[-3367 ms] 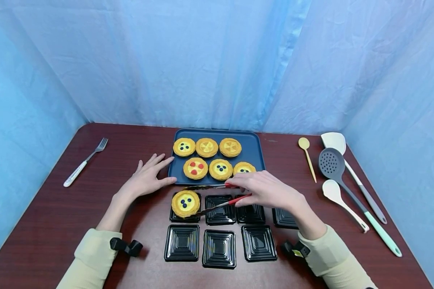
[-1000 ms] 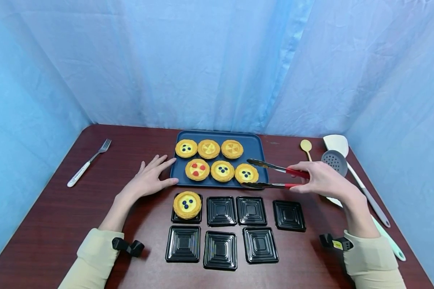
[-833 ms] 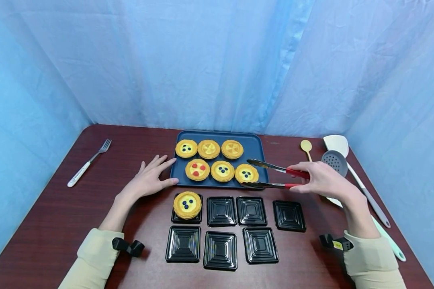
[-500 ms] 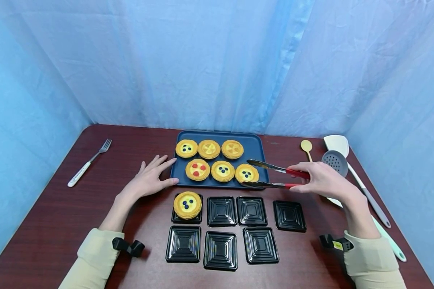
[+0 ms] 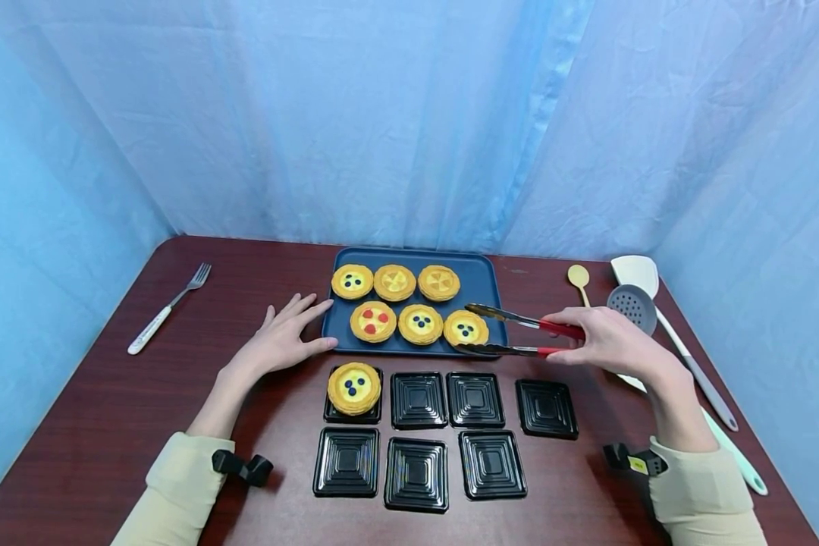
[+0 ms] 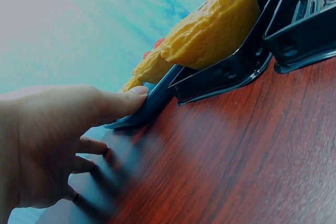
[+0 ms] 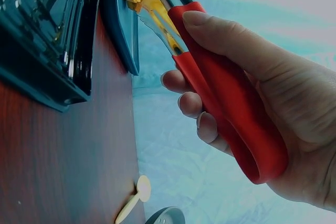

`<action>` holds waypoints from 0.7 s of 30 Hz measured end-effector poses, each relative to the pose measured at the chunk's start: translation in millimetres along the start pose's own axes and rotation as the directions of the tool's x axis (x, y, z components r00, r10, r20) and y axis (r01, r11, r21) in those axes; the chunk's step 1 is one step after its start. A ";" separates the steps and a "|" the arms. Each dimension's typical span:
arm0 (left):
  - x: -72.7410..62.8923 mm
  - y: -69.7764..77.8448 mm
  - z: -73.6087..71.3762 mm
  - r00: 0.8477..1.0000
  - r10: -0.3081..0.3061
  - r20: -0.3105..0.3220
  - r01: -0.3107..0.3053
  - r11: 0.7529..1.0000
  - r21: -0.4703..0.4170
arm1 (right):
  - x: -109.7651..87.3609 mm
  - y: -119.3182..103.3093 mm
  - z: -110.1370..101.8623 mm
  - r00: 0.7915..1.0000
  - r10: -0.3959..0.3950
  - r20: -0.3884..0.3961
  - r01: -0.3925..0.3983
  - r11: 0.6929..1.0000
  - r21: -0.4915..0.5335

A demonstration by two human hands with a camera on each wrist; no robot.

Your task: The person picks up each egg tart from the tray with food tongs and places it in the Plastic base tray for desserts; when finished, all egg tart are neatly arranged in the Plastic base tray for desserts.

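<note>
Blue curtains (image 5: 314, 114) back a dark red table (image 5: 109, 425) as a person's right hand (image 5: 604, 334) grasps red-handled tongs (image 7: 228, 85), their ends spread on either side of a blueberry-topped tart (image 5: 465, 329) on a blue tray (image 5: 479, 287) between the hands; five other tarts (image 5: 373, 321) share the tray, whose rim the left hand (image 5: 280, 339) touches, fingers extended; seven black containers (image 5: 416, 474), one bearing a seventh tart (image 5: 353, 388), sit between the wrists, with a grey skimmer (image 5: 632, 305) beyond the right hand and a fork (image 5: 153, 327) outside the left

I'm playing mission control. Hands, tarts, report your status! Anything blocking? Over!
Left hand: fingers spread, at tray edge. Right hand: holding open tongs. Front right blueberry tart: between the tongs' arms, grip unclear. Possible snag: neighbouring tart close beside it.
</note>
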State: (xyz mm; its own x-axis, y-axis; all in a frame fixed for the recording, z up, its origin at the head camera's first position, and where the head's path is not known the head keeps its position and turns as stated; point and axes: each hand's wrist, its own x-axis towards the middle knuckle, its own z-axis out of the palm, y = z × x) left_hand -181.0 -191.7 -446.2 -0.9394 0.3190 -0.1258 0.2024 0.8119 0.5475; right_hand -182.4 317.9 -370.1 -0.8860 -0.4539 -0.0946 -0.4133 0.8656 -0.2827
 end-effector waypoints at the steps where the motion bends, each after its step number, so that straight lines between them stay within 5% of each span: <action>1: 0.0 -0.1 0.2 1.000 0.000 0.000 0.000 1.000 0.000 | -0.1 -0.2 -0.1 1.000 0.000 0.001 0.000 1.000 0.000; 21: 0.7 -1.2 3.2 1.000 -0.003 0.004 0.003 1.000 -0.001 | -2.0 -0.6 0.2 1.000 -0.003 0.012 0.003 1.000 -0.020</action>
State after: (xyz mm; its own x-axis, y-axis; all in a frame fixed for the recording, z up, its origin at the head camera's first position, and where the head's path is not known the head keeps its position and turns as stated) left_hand -181.0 -190.9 -449.6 -0.9388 0.3187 -0.1310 0.1994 0.8125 0.5479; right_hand -180.4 318.3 -369.9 -0.8823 -0.4587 -0.1052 -0.4199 0.8683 -0.2640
